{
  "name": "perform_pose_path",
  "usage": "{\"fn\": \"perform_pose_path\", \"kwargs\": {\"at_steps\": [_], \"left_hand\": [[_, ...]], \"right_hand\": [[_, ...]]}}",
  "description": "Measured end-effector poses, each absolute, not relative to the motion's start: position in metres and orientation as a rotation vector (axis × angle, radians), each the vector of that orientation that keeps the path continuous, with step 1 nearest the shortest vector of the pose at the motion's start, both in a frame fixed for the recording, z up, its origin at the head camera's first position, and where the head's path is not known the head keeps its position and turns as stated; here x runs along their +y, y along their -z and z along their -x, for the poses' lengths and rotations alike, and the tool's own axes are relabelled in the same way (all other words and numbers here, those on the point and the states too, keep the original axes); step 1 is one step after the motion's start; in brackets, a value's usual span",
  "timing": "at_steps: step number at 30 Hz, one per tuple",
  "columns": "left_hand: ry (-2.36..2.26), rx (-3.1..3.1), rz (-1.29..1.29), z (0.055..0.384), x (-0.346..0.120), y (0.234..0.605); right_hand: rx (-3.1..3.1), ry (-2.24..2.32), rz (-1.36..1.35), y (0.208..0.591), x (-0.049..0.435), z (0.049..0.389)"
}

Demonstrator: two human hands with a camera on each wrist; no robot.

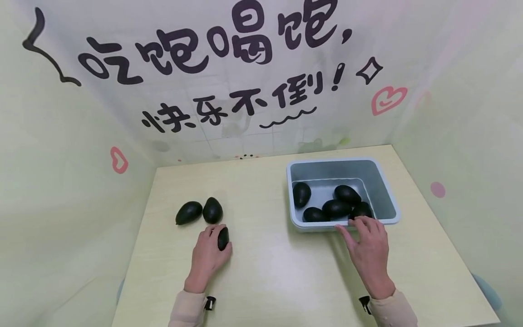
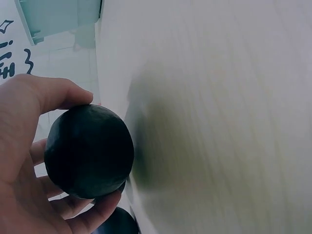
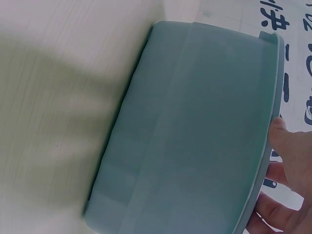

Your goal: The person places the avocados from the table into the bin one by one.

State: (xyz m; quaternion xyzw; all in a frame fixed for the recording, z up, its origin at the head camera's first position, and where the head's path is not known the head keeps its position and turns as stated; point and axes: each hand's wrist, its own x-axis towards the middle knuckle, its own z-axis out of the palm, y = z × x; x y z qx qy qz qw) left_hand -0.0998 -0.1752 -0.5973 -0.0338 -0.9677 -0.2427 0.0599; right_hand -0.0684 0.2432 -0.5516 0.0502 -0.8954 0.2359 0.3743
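My left hand (image 1: 207, 255) grips a dark avocado (image 1: 223, 239) low over the table, thumb and fingers around its sides; the left wrist view shows its rounded end (image 2: 89, 151). Just beyond that hand lie two more avocados, one upright in view (image 1: 213, 210) and one slanted (image 1: 189, 213). At the front rim of a blue-grey plastic bin (image 1: 343, 224), my right hand (image 1: 369, 247) holds the edge. In the right wrist view its thumb (image 3: 279, 127) is on the outer side and the fingers pass behind the rim. Several avocados (image 1: 337, 209) lie inside the bin.
The pale wooden table (image 1: 261, 272) runs back to a white printed curtain (image 1: 245, 113) with black lettering. Light hanging sheets (image 1: 73, 190) stand along both the left and right sides. The bin is near the table's back right corner.
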Motion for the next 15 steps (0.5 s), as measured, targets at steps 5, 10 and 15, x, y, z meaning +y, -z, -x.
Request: {"fn": "perform_pose_path", "kwargs": {"at_steps": [5,10,15], "left_hand": [[0.731,-2.911,0.123,0.101,-0.175,0.593],[0.71,-2.916,0.158,0.108,-0.174,0.587],[0.668,-2.916,0.209,0.115,-0.174,0.58]], "right_hand": [[-2.291,-0.603,-0.131,0.552,0.242,0.068],[-2.287,-0.603,-0.129,0.551,0.243,0.067],[-2.285,-0.607,-0.126,0.551,0.243,0.067]]}}
